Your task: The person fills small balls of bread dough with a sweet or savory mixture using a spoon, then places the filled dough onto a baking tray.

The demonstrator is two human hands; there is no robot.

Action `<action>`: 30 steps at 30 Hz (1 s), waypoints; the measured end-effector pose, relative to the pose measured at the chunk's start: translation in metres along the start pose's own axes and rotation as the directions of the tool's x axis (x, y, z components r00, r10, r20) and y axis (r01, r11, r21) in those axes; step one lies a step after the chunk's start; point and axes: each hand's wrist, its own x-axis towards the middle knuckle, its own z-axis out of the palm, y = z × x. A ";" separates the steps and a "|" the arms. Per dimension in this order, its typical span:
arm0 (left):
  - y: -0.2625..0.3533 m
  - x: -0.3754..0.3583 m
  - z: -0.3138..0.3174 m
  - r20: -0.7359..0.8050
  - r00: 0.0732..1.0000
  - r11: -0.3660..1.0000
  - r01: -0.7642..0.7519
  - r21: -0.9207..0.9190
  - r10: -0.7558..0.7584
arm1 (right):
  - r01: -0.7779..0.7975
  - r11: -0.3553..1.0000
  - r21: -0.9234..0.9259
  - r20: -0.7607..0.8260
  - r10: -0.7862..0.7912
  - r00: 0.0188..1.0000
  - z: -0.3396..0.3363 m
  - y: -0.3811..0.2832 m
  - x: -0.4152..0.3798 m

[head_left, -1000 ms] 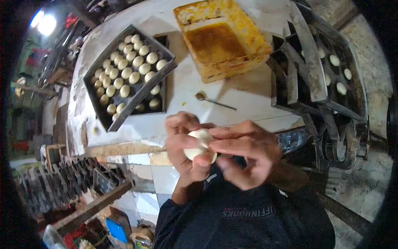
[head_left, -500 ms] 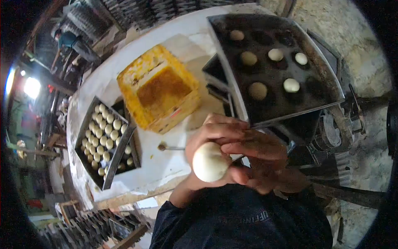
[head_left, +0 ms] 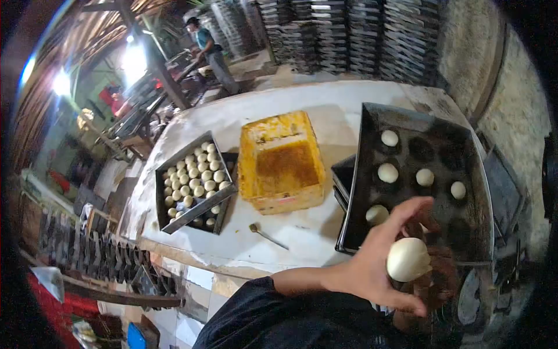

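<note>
A smooth, pale dough ball [head_left: 407, 260] is between my hands, over the near edge of the large dark tray [head_left: 367, 134]. My left hand [head_left: 369, 264] is open around its left side, thumb and fingers spread apart. On the far side, my right hand [head_left: 443, 273] is in shadow, its fingers at the ball's creased right side; they are partly hidden. Several dough balls, among them one at the back [head_left: 389, 138] and one at the right [head_left: 458, 189], sit spaced out in the tray.
A yellow-stained box [head_left: 250, 200] stands mid-table, with a small brush [head_left: 270, 237] in front. To the left, a dark tray [head_left: 195, 212] full of dough balls rests on another. Stacked trays [head_left: 349, 41] line the back, where another person [head_left: 209, 52] stands.
My view has swung, and my hands with the dough ball now appear farther right. My left hand's fingers have spread away from the ball. A dough ball at the tray's near left is now partly covered.
</note>
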 end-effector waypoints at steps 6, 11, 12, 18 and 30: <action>-0.008 0.021 0.013 0.141 0.989 0.999 -0.046 0.016 0.043 | -0.010 0.999 -0.036 0.015 0.011 1.000 0.000 0.003 0.003; -0.033 0.029 0.009 0.120 0.964 0.971 -0.238 -0.013 0.237 | -0.142 0.974 -0.178 -0.013 0.142 0.990 -0.022 0.002 -0.004; -0.027 0.034 0.009 0.046 0.967 0.967 -0.247 -0.055 0.250 | -0.174 0.970 -0.169 -0.037 0.170 0.985 -0.024 0.004 -0.005; -0.042 0.014 0.003 0.039 0.988 0.983 -0.154 0.095 0.151 | 0.170 0.974 -0.151 0.013 -0.170 0.985 -0.042 -0.005 -0.007; -0.040 0.000 0.015 0.044 0.982 0.973 0.174 0.150 -0.183 | 0.386 0.919 -0.083 0.606 -0.261 0.751 -0.055 0.018 0.070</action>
